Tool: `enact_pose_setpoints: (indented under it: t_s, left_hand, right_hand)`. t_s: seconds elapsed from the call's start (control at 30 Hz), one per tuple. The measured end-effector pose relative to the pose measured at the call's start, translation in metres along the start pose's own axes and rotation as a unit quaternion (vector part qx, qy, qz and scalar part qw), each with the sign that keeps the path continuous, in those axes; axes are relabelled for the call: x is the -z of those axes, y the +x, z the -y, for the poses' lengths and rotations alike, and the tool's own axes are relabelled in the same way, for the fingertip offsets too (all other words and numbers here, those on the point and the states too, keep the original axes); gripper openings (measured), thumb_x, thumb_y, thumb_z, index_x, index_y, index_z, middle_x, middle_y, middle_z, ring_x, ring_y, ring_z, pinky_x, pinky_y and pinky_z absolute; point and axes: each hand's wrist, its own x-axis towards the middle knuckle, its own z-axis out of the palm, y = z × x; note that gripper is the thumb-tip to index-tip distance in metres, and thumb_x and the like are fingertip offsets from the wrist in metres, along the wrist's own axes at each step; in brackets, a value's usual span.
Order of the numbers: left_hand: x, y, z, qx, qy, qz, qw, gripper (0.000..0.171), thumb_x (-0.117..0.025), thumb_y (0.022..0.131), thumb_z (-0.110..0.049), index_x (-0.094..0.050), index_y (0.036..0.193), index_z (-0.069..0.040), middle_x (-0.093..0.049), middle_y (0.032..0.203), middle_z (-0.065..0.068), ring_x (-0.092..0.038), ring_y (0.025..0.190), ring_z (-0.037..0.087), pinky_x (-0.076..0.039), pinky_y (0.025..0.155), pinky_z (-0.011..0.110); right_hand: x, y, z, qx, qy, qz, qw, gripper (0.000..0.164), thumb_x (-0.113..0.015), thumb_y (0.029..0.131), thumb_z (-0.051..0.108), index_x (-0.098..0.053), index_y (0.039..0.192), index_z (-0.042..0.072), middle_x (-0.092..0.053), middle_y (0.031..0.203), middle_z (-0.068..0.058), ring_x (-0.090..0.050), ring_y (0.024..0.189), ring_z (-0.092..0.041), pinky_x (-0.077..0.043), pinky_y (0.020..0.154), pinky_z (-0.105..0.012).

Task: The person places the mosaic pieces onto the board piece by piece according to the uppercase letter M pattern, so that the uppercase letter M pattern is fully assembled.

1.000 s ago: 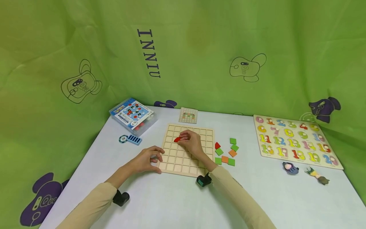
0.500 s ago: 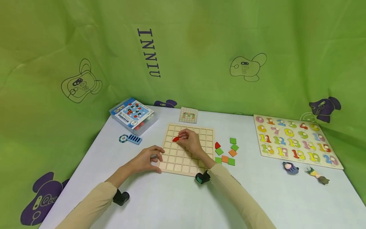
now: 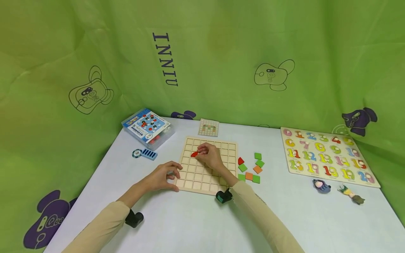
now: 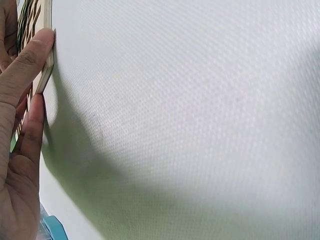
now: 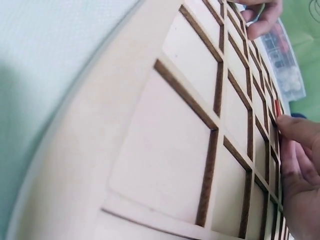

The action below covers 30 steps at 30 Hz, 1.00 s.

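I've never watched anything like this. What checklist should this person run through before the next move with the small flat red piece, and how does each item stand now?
1. Small flat red piece in hand: ok, pinched in the right hand.
2. Red piece seated in a cell: cannot tell, fingers hide part of it.
3. Pale wooden grid board supported: ok, the left hand touches its edge.
4. Small rectangular printed card uncovered: ok, it lies beyond the board.
5. Right fingers free for another piece: not ok, they hold the red one.
6. Green square tiles and orange square tiles reachable: probably ok, they lie beside the board.
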Motion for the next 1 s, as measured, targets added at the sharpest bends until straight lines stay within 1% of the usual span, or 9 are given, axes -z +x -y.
enact_pose_setpoints:
  t_s: [0.13, 0.23, 0.4, 0.53, 0.6, 0.73, 0.8, 0.83, 1.0]
  left_hand:
    - [0.001, 0.002, -0.001, 0.014, 0.001, 0.002, 0.9999, 0.032, -0.088, 0.066, -0.011, -0.063, 0.086, -0.009, -0.052, 0.129, 0.011, -0.051, 0.117, 0.030, -0.054, 0.083, 0.020]
    - [0.000, 0.002, -0.001, 0.013, 0.002, 0.000, 0.9999, 0.032, -0.088, 0.065, -0.011, -0.063, 0.085, -0.008, -0.052, 0.128, 0.012, -0.051, 0.116, 0.030, -0.054, 0.083, 0.021]
    - [-0.001, -0.001, -0.002, 0.008, 0.000, 0.004, 1.0000, 0.032, -0.088, 0.066, -0.011, -0.063, 0.086, -0.007, -0.051, 0.128, 0.014, -0.052, 0.114, 0.032, -0.055, 0.082, 0.022]
    - [-0.001, -0.002, -0.003, 0.006, 0.002, -0.001, 1.0000, 0.033, -0.088, 0.065, -0.010, -0.062, 0.085, -0.007, -0.051, 0.128, 0.013, -0.052, 0.113, 0.032, -0.055, 0.082, 0.021]
    - [-0.001, -0.002, -0.003, 0.012, 0.001, -0.002, 0.9999, 0.033, -0.088, 0.065, -0.010, -0.062, 0.085, -0.008, -0.051, 0.128, 0.012, -0.052, 0.114, 0.030, -0.054, 0.082, 0.020]
    - [-0.001, -0.001, -0.004, 0.014, -0.002, 0.000, 0.9999, 0.033, -0.088, 0.065, -0.010, -0.062, 0.086, -0.007, -0.051, 0.129, 0.013, -0.052, 0.114, 0.030, -0.054, 0.083, 0.019]
    - [-0.001, -0.001, -0.004, 0.015, -0.003, 0.002, 0.9999, 0.033, -0.088, 0.065, -0.010, -0.062, 0.086, -0.007, -0.051, 0.129, 0.012, -0.052, 0.114, 0.030, -0.054, 0.083, 0.019]
    - [-0.001, -0.001, -0.003, 0.013, -0.003, 0.001, 0.9999, 0.033, -0.088, 0.066, -0.010, -0.062, 0.086, -0.007, -0.051, 0.129, 0.013, -0.052, 0.114, 0.030, -0.054, 0.083, 0.020]
    - [-0.002, -0.002, -0.002, 0.017, -0.004, -0.001, 0.9998, 0.033, -0.088, 0.065, -0.010, -0.062, 0.085, -0.007, -0.051, 0.129, 0.013, -0.052, 0.113, 0.031, -0.054, 0.082, 0.021]
  right_hand:
    - [0.002, 0.002, 0.001, -0.002, -0.006, -0.004, 1.000, 0.030, -0.077, 0.074, -0.009, -0.063, 0.101, -0.010, -0.069, 0.090, -0.020, -0.067, 0.079, -0.031, -0.058, 0.068, -0.028]
    - [0.005, 0.001, 0.002, -0.013, -0.001, -0.003, 1.000, 0.031, -0.077, 0.075, -0.007, -0.063, 0.103, -0.009, -0.069, 0.092, -0.019, -0.068, 0.079, -0.028, -0.058, 0.069, -0.026]
    - [0.020, -0.008, 0.001, -0.057, 0.049, 0.026, 0.997, 0.033, -0.073, 0.080, -0.005, -0.062, 0.111, -0.008, -0.068, 0.102, -0.021, -0.068, 0.089, -0.028, -0.057, 0.075, -0.025]
    - [0.042, -0.016, 0.005, -0.066, 0.101, 0.048, 0.992, 0.037, -0.069, 0.084, -0.005, -0.057, 0.119, -0.011, -0.063, 0.113, -0.027, -0.064, 0.100, -0.035, -0.056, 0.081, -0.027]
    - [0.054, -0.021, 0.008, -0.063, 0.117, 0.048, 0.990, 0.039, -0.068, 0.085, -0.005, -0.054, 0.121, -0.013, -0.060, 0.117, -0.030, -0.063, 0.102, -0.036, -0.056, 0.082, -0.026]
    - [0.079, -0.031, 0.009, -0.060, 0.139, 0.028, 0.988, 0.040, -0.066, 0.087, -0.004, -0.051, 0.123, -0.014, -0.054, 0.121, -0.035, -0.064, 0.101, -0.027, -0.054, 0.084, -0.023]
    - [0.091, -0.038, 0.008, -0.061, 0.143, 0.013, 0.988, 0.040, -0.066, 0.087, -0.004, -0.052, 0.123, -0.014, -0.054, 0.122, -0.036, -0.065, 0.098, -0.018, -0.054, 0.084, -0.021]
    - [0.098, -0.041, 0.007, -0.062, 0.143, 0.007, 0.988, 0.040, -0.066, 0.087, -0.004, -0.052, 0.123, -0.014, -0.054, 0.122, -0.036, -0.065, 0.098, -0.017, -0.054, 0.084, -0.021]
    - [0.131, -0.061, 0.004, -0.077, 0.105, -0.025, 0.991, 0.037, -0.068, 0.088, 0.001, -0.055, 0.121, -0.009, -0.055, 0.122, -0.034, -0.065, 0.094, -0.009, -0.054, 0.083, -0.019]
